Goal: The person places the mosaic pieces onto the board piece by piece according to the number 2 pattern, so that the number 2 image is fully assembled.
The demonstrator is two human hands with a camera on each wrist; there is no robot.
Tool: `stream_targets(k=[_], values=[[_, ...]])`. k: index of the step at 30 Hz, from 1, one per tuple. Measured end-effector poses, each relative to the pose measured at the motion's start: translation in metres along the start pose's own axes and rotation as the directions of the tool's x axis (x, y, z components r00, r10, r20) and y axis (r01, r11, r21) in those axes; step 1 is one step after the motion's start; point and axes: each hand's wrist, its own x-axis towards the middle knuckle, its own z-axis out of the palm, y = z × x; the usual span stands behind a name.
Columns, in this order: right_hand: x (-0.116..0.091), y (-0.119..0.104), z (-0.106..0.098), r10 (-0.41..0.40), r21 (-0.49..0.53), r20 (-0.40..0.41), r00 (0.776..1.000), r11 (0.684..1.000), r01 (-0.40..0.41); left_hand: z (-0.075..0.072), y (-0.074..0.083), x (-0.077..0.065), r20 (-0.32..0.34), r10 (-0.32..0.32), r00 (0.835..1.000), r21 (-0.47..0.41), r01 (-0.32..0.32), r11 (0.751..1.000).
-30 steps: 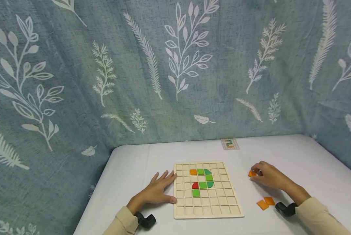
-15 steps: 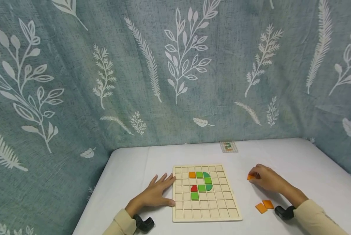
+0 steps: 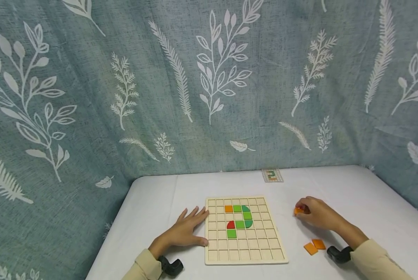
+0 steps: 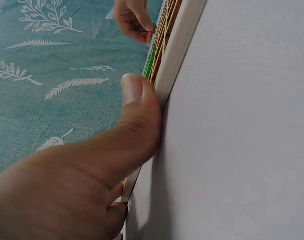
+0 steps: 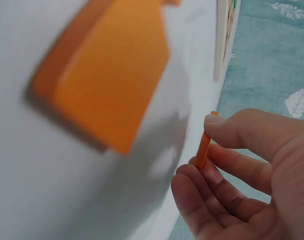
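Note:
A pale wooden grid board (image 3: 247, 254) lies mid-table, with several coloured tiles set in its squares: green squares (image 3: 231, 233), an orange square (image 3: 228, 209), a red rounded piece (image 3: 231, 224) and dark green rounded pieces (image 3: 249, 224). Against the board's left edge rests my left hand (image 3: 186, 230), fingers spread, thumb touching the rim in the left wrist view. To the right of the board, my right hand (image 3: 317, 213) pinches an orange tile (image 5: 204, 150) between thumb and fingers, above the cloth. Two more orange tiles (image 3: 310, 249) lie near my right wrist.
A small pattern card (image 3: 272, 175) showing a coloured figure on a grid lies at the table's back edge. White cloth (image 3: 156, 210) covers the table. A leaf-patterned curtain (image 3: 181, 97) hangs behind and at both sides.
The whole head view has shifted slightly downward for the scene. My right hand keeps its pinch on the orange tile, turning it a little; my left hand stays at the board's edge.

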Motion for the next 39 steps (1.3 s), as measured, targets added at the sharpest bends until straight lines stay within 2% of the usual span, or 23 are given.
stream_targets(k=[11,20,30,39], values=[[-0.013,-0.033,-0.005,-0.075,0.089,-0.02,0.997,0.993,0.076,0.0,-0.002,0.0,0.008,0.005,1.0,0.001,-0.005,1.0],[-0.02,-0.055,-0.005,-0.123,0.135,0.009,0.992,0.984,0.12,-0.001,0.001,-0.001,0.015,-0.012,1.0,-0.023,0.012,1.0],[-0.02,-0.087,0.005,-0.24,0.137,-0.032,0.97,0.961,0.242,-0.002,0.001,-0.001,0.013,-0.011,1.0,-0.024,0.011,1.0],[-0.016,-0.115,0.019,-0.3,0.18,0.009,0.954,0.939,0.294,-0.002,0.001,-0.001,0.016,-0.011,1.0,-0.018,0.012,1.0]])
